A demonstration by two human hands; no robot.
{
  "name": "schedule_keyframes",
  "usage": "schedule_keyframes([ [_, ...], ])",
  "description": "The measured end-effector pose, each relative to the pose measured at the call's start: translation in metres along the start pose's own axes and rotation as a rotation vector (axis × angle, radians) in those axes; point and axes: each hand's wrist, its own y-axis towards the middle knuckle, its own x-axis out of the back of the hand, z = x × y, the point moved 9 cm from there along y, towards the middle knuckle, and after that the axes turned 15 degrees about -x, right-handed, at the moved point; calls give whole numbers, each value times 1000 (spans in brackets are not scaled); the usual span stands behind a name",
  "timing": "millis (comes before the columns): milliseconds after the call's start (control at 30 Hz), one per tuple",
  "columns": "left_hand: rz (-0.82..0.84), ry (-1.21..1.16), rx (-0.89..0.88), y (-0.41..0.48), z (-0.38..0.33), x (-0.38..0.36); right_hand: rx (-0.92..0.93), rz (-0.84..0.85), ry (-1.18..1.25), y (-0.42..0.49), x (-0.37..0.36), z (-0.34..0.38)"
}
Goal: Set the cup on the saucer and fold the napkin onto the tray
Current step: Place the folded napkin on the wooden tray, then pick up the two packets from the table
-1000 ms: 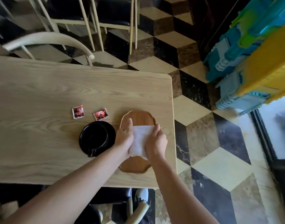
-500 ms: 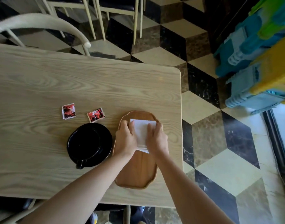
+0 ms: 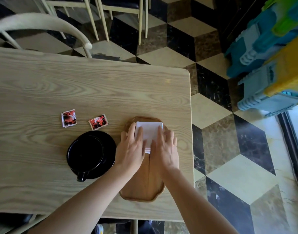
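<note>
A folded white napkin [image 3: 149, 130] lies on the far end of the oval wooden tray [image 3: 143, 186] near the table's right edge. My left hand [image 3: 132, 147] and my right hand [image 3: 164, 147] rest flat on the napkin's near half, fingers spread, pressing it down. Left of the tray, a black cup [image 3: 85, 152] stands on a black saucer [image 3: 109, 146], its handle pointing toward me.
Two red sachets [image 3: 69, 118] [image 3: 98, 121] lie on the light wooden table [image 3: 77, 85] beyond the cup. Pale chairs [image 3: 43, 24] stand past the far edge. Blue and yellow plastic blocks [image 3: 270, 65] sit on the chequered floor at right.
The napkin went from held up and bunched between my hands to folded flat on the tray's far end; both hands flattened onto it.
</note>
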Motion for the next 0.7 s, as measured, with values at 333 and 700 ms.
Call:
schedule_keyframes([
  [333, 113, -119, -37, 2, 9, 34, -21, -66, -102, -12, 21, 12],
  [700, 29, -98, 127, -34, 159, 165, 263, 71, -88, -59, 52, 172],
])
